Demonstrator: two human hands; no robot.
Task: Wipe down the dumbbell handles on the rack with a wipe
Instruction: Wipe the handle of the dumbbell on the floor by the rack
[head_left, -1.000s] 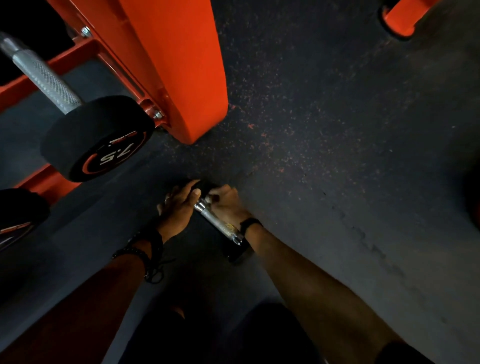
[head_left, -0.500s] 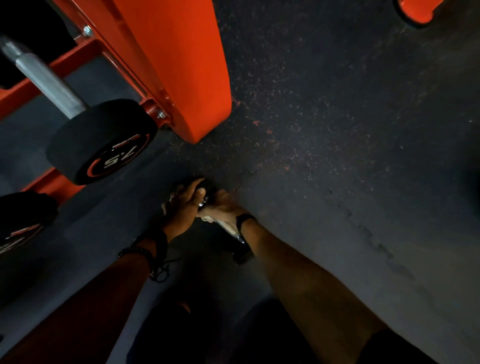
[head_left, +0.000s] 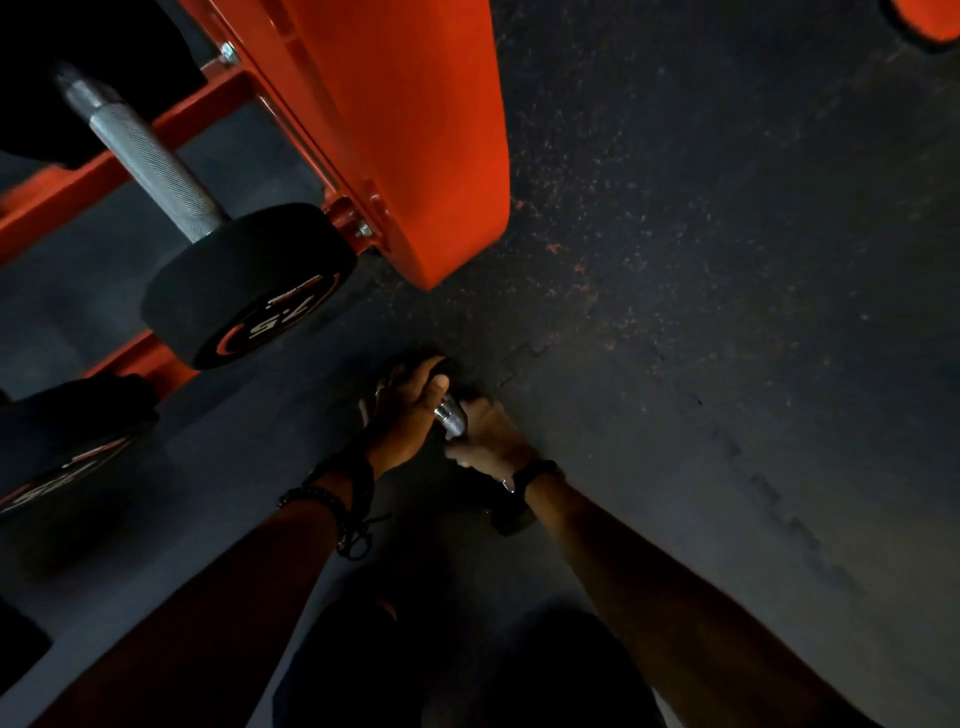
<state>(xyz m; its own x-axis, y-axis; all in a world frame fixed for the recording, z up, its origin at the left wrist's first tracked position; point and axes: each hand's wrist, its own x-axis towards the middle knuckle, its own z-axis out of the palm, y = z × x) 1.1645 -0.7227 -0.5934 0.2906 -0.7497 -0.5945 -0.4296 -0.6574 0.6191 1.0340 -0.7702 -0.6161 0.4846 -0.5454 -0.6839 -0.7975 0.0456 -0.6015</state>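
A small dumbbell (head_left: 457, 423) lies on the dark rubber floor (head_left: 727, 364), just in front of the person's knees, with its shiny handle running from far left to near right. The left hand (head_left: 410, 415) rests over the far end of the dumbbell, fingers curved around the dark head and the thumb lying along the top of the handle. The right hand (head_left: 491, 439) is wrapped around the middle of the handle, fingers curled tight; something pale shows under the fingers, but it is too dim to tell whether that is the wipe. The near head of the dumbbell pokes out just beyond the right wrist, which wears a dark band (head_left: 537, 475). The left wrist carries dark beaded bracelets (head_left: 332, 512).

To the far left stands the orange rack (head_left: 395, 130). A larger dumbbell (head_left: 249, 286) marked 7.5 sits on its rails, knurled handle pointing away to the far left. Another dark dumbbell head (head_left: 72, 441) sits nearer at the left edge.
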